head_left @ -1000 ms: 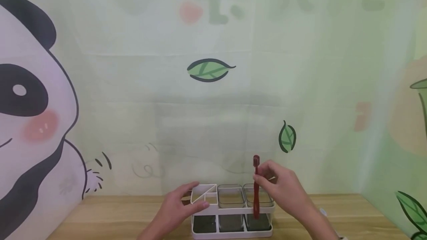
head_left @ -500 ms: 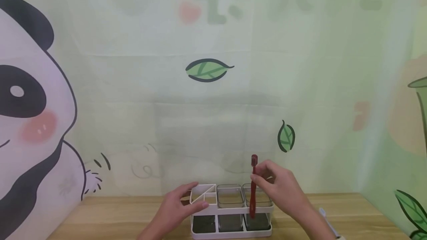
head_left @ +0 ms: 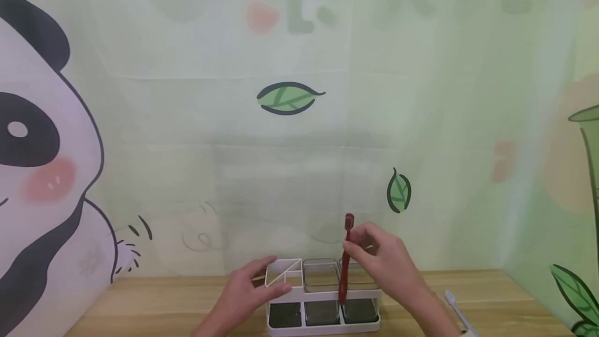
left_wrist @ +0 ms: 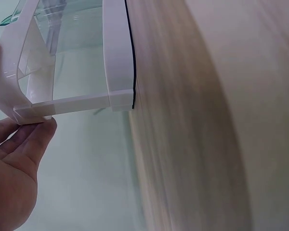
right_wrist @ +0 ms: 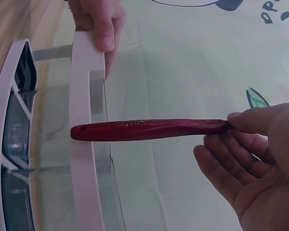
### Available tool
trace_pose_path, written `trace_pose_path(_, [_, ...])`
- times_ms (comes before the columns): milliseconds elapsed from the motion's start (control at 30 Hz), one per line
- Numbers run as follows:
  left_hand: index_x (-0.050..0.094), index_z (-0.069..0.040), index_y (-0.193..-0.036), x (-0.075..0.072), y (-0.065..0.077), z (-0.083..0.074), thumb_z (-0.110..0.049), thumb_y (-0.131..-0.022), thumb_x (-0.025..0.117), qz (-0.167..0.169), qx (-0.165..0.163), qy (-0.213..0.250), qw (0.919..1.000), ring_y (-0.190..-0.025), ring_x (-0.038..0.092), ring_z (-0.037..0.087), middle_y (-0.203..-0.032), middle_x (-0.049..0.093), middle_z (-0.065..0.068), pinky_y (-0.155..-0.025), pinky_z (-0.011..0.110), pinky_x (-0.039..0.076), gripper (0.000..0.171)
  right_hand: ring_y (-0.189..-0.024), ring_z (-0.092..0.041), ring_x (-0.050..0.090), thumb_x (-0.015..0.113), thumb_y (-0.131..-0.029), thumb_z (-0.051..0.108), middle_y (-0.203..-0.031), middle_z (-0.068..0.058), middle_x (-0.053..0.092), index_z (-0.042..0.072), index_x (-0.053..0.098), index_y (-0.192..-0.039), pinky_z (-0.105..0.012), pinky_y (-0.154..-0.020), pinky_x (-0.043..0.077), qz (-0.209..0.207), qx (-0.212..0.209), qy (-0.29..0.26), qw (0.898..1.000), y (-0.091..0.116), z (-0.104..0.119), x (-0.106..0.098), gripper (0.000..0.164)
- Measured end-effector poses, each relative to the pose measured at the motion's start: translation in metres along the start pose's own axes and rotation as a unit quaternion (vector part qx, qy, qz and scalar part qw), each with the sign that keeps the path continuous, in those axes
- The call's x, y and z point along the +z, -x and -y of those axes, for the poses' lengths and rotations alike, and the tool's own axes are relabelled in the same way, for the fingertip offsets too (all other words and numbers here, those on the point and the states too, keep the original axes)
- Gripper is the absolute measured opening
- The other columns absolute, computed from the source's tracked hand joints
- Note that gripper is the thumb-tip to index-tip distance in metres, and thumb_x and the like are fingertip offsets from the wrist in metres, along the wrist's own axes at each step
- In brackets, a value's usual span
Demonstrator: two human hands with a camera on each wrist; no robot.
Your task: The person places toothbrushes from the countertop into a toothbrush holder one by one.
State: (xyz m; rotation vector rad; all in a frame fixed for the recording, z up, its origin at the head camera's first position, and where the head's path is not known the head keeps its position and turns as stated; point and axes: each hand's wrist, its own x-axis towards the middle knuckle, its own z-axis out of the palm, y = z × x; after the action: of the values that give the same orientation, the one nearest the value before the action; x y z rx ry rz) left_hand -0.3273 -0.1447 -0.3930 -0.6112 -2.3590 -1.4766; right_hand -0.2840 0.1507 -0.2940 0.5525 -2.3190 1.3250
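Observation:
In the head view a white toothbrush holder [head_left: 318,295] stands on the wooden table, with a divided section at left and two clear cups [head_left: 320,277] beside it. My left hand [head_left: 255,287] grips the holder's left end, thumb in front and fingers behind; the left wrist view shows these fingers [left_wrist: 36,137] against its frame. My right hand [head_left: 386,261] pinches a dark red toothbrush [head_left: 344,269] near its neck, bristle end up. Its handle hangs before the holder's upper bar, by the gap between the cups. In the right wrist view the handle [right_wrist: 149,130] overlaps the bar; contact cannot be told.
A light blue toothbrush [head_left: 458,311] lies on the table [head_left: 505,300] right of my right forearm, its lower part cut off by the frame. Behind the table hangs a pale green cloth backdrop [head_left: 187,170] printed with a panda and leaves.
My right hand has carried the red toothbrush leftward, from in front of the right cup to the gap between the cups. My left hand keeps its grip. More of the blue toothbrush shows.

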Motion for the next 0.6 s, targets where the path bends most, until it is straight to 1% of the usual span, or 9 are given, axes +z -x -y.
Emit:
trace_pose_path(167, [0.065, 0.0, -0.141, 0.0, -0.001, 0.0, -0.036, -0.085, 0.092, 0.0, 0.0, -0.014, 0.9999, -0.118, 0.07, 0.035, -0.137, 0.067, 0.02, -0.097, 0.043, 0.06, 0.071, -0.09, -0.013, 0.069, 0.078, -0.099, 0.012, -0.094, 0.001, 0.072, 0.01, 0.071, -0.104, -0.028, -0.085, 0.061, 0.001, -0.014, -0.019, 1.0, -0.001, 0.005, 0.006, 0.009])
trace_pose_path(267, [0.066, -0.001, -0.141, 0.0, -0.002, -0.001, -0.038, -0.085, 0.092, -0.001, -0.001, -0.022, 0.9998, -0.119, 0.07, 0.034, -0.137, 0.067, 0.019, -0.099, 0.045, 0.059, 0.072, -0.09, -0.013, 0.069, 0.078, -0.098, 0.011, -0.094, 0.002, 0.072, 0.01, 0.071, -0.103, -0.027, -0.085, 0.061, -0.002, -0.021, -0.025, 0.999, -0.001, 0.008, 0.009, 0.008])
trace_pose_path(433, [0.065, -0.002, -0.142, 0.0, -0.003, -0.001, -0.041, -0.086, 0.09, 0.006, -0.016, -0.024, 0.9996, -0.12, 0.069, 0.034, -0.139, 0.066, 0.019, -0.099, 0.047, 0.059, 0.073, -0.091, -0.013, 0.069, 0.079, -0.098, 0.013, -0.093, 0.002, 0.072, 0.011, 0.071, -0.104, -0.027, -0.086, 0.06, -0.017, -0.021, -0.029, 0.999, -0.003, 0.015, 0.014, 0.01])
trace_pose_path(600, [0.063, -0.002, -0.144, 0.0, -0.002, -0.002, -0.042, -0.087, 0.089, 0.013, -0.03, -0.019, 0.9993, -0.121, 0.068, 0.036, -0.141, 0.065, 0.02, -0.098, 0.049, 0.059, 0.075, -0.09, -0.017, 0.069, 0.079, -0.098, 0.012, -0.094, -0.002, 0.071, 0.008, 0.071, -0.106, -0.029, -0.086, 0.061, -0.035, -0.031, -0.062, 0.997, -0.008, 0.02, 0.025, 0.011])
